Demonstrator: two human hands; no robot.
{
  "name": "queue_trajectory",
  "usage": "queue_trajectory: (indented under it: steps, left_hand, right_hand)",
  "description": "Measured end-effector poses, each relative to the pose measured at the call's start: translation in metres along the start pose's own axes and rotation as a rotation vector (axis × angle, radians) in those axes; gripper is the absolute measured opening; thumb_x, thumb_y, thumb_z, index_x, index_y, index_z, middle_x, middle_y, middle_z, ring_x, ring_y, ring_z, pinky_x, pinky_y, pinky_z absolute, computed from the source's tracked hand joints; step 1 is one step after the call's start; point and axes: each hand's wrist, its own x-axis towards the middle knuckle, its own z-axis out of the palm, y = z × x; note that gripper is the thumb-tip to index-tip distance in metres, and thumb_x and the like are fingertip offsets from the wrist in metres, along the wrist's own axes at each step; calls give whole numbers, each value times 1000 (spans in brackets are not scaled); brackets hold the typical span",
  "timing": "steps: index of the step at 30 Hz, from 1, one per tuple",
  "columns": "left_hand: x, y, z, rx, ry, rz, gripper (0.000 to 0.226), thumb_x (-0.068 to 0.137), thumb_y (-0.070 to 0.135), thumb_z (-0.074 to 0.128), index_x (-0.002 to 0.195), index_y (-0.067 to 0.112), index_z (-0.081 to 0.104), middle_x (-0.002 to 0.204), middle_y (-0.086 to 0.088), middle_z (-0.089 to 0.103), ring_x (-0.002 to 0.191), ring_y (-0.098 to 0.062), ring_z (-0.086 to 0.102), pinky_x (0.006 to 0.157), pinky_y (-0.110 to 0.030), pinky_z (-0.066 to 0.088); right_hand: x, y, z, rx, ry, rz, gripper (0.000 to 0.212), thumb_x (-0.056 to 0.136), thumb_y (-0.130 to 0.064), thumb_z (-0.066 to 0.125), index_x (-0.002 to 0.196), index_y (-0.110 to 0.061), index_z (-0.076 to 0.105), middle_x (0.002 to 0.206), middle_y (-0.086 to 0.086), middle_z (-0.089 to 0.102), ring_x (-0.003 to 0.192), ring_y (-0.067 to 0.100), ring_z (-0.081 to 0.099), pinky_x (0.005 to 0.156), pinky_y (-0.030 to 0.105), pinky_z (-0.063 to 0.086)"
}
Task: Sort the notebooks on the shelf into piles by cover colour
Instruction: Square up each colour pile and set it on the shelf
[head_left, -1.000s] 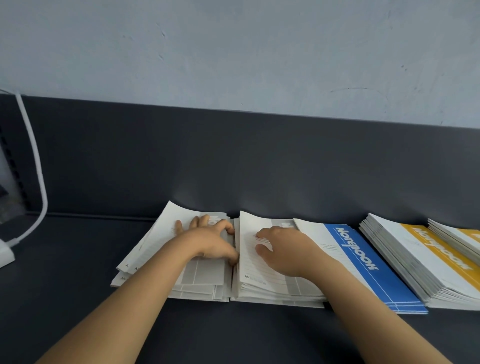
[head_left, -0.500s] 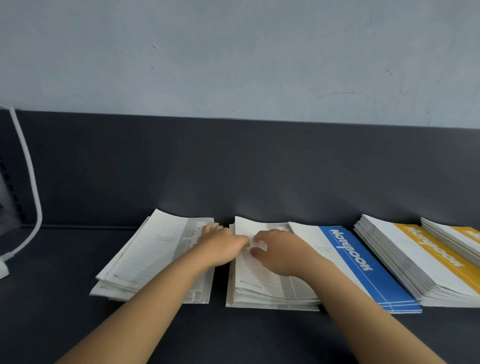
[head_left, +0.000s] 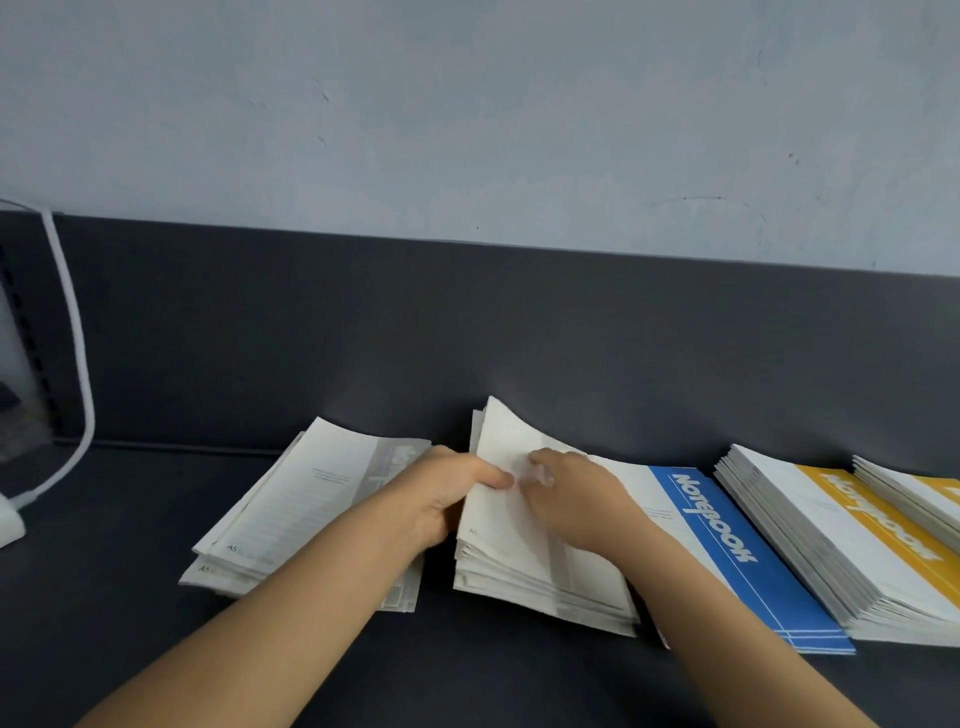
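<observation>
Dark grey shelf: yellow-banded notebook pile and blue-banded notebook seemingly sorted; grey-banded paper notebook is pinched by left hand, right hand fingers blurred.

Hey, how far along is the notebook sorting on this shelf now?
Looks done: yellow piles at the right, a grey pile at the left. In hand: the left hand pinches the top grey notebook of the middle pile, the right hand on it. Left: that middle pile overlaps the blue notebook and probably needs sorting through.
</observation>
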Motion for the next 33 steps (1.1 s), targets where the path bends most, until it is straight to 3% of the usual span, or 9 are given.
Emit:
queue_trajectory:
  steps: [3, 5, 8, 11, 16, 21, 24, 29, 33]
  left_hand:
    - [-8, 16, -11, -73, 20, 144, 29, 78, -9, 66, 106, 1, 69, 95, -18, 74, 87, -32, 72, 71, -38, 57]
    - [-12, 22, -16, -161, -13, 243, 35, 77, -9, 63, 108, 8, 68, 98, -15, 74, 92, -33, 71, 72, -41, 56]
    - [-17, 18, -10, -190, 5, 377, 37, 68, -13, 60, 97, 9, 67, 93, -12, 74, 92, -33, 68, 75, -42, 55]
    - [-17, 9, -3, -125, 78, 515, 39, 52, -4, 66, 88, 10, 66, 86, -10, 73, 89, -33, 69, 77, -45, 56]
    - [-20, 13, -5, -66, 88, 735, 46, 66, 18, 77, 109, 13, 64, 103, -6, 73, 94, -22, 71, 78, -34, 59]
    - [-19, -3, 11, -29, 206, 785, 38, 80, 18, 79, 112, 25, 60, 102, 10, 72, 94, -4, 68, 74, -17, 54]
    - [-17, -4, 10, 94, 288, 812, 40, 82, 23, 76, 115, 25, 54, 100, 14, 69, 92, 2, 66, 71, -13, 51]
    - [-11, 6, 6, 53, 254, 482, 45, 80, 28, 78, 117, 21, 53, 105, 4, 69, 91, -11, 69, 69, -25, 55]
    - [8, -4, 1, 207, 234, 240, 45, 80, 26, 79, 116, 13, 55, 107, -2, 69, 92, -18, 68, 76, -34, 56]
  right_hand:
    - [1, 8, -8, 342, 285, 149, 62, 91, -44, 49, 143, -19, 27, 138, 5, 40, 127, 29, 40, 104, 45, 37]
    - [1, 9, -17, 819, 364, 136, 81, 78, -49, 68, 144, -24, 26, 137, -4, 47, 123, 22, 50, 100, 46, 44]
    - [-8, 3, -23, 1221, 420, -23, 51, 72, -29, 81, 116, -22, 55, 106, -7, 70, 93, 11, 68, 79, 33, 57]
    - [-14, -2, -18, 1187, 525, -185, 30, 75, -22, 80, 100, -19, 64, 92, -6, 73, 83, 9, 70, 66, 21, 55]
    - [-16, 3, -32, 1249, 588, -297, 33, 73, -35, 75, 97, -14, 67, 92, 2, 73, 84, 19, 71, 67, 26, 56]
    - [-11, 3, -21, 1269, 520, -287, 29, 81, -14, 74, 108, -8, 64, 97, 6, 74, 88, 23, 72, 71, 32, 58]
    - [-9, 4, -20, 1210, 527, -257, 25, 83, -12, 72, 106, -13, 63, 96, 1, 74, 86, 16, 72, 68, 26, 57]
    - [0, 16, -25, 1030, 426, 24, 37, 82, -29, 73, 112, -17, 54, 105, -4, 68, 85, 10, 68, 70, 27, 56]
    - [1, 35, -35, 479, 279, 169, 59, 87, -39, 64, 135, -11, 45, 131, 3, 52, 113, 20, 55, 85, 27, 44]
